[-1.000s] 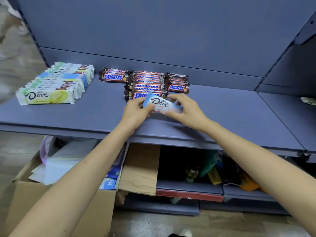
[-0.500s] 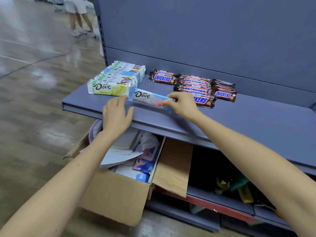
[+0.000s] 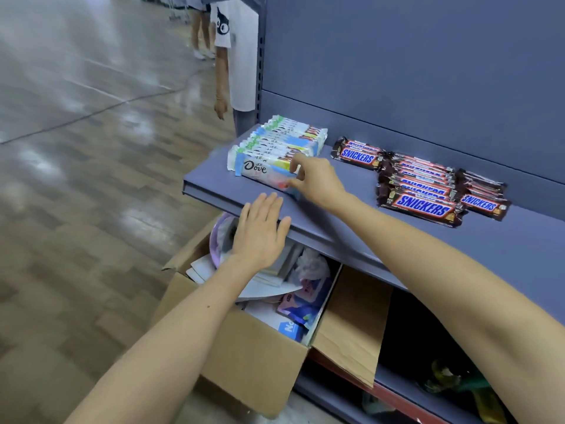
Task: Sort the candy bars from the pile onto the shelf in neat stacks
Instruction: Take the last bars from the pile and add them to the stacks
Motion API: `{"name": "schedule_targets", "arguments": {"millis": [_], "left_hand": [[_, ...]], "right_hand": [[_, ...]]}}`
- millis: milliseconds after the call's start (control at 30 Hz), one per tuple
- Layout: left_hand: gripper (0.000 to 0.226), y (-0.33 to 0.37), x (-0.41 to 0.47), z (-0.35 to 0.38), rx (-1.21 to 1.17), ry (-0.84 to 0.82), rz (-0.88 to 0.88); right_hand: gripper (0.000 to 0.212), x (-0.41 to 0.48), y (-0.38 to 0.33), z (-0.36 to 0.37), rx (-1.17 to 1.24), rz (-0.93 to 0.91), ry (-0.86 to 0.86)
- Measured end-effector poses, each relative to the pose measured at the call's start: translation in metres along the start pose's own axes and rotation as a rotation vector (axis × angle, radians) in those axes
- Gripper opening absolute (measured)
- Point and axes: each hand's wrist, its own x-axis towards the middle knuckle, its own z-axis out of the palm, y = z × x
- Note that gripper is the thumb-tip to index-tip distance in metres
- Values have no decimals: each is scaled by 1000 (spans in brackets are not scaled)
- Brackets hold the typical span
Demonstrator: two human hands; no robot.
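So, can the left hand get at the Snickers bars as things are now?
Probably not directly: the left hand is open at the shelf edge, but the right forearm lies between it and the Snickers bars.

Aisle of a shop, seen from above; floor (image 3: 76,154) of glossy wood-pattern planks in brown and grey, carrying pale blurred reflections of overhead light and crossed by a thin dark line; shelving unit of blue-grey metal at right, with a plain back panel (image 3: 412,71), a slotted upright post (image 3: 260,71) at its left end, and a flat shelf (image 3: 519,255) with a folded front lip; lower shelf (image 3: 397,385) beneath, in shadow, edged in red; open cardboard box (image 3: 244,362) on the floor against the unit, flaps raised, filled with papers and packets; beyond the post, a bystander (image 3: 237,56) in a long white shirt, and a second pair of legs (image 3: 200,29) farther off
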Motion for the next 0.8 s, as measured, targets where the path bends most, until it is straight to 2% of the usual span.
{"name": "schedule_targets", "arguments": {"millis": [100,533,667,800], "left_hand": [[53,-1,2,-1,28,-15,-2],[52,-2,3,0,15,-65,-8],[52,-2,3,-1,4,-70,-6],[51,-2,6,-8,-40,-82,-2]], "right_hand": [[22,9,-7,8,-43,-45,11],[24,22,-11,11,-8,-20,-2],[16,25,-7,9,19,15,-44],[27,15,7,-2,4,8,-63]]}}
